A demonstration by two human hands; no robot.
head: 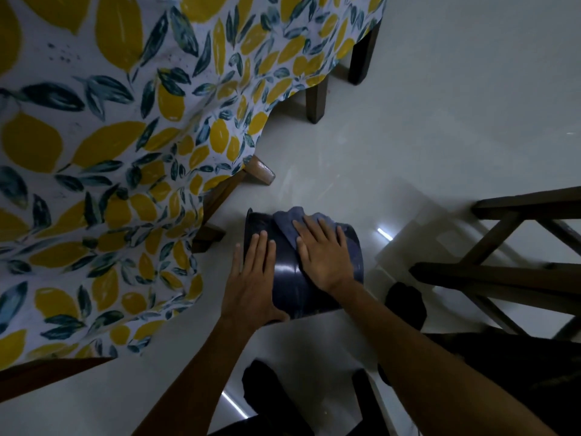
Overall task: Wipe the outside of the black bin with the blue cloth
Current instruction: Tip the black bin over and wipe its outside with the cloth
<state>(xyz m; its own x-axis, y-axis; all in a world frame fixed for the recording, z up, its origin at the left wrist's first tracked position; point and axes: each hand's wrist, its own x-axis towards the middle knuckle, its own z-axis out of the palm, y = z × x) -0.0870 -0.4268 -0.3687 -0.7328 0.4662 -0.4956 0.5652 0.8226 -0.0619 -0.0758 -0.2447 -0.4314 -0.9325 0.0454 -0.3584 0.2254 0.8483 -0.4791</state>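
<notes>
The black bin (pixel 287 278) lies on its side on the pale floor, its shiny curved wall facing up. A blue cloth (pixel 289 225) is draped over the far part of that wall. My right hand (pixel 323 258) presses flat on the cloth with straight fingers. My left hand (pixel 253 278) rests flat on the bin's left side, fingers straight, thumb along the near edge. The bin's opening is not visible.
A table with a lemon-patterned cloth (pixel 110 152) hangs at the left, its wooden legs (pixel 316 102) close behind the bin. A dark wooden chair frame (pixel 503 272) stands at the right. My dark-clothed legs (pixel 273 401) are near the bottom edge.
</notes>
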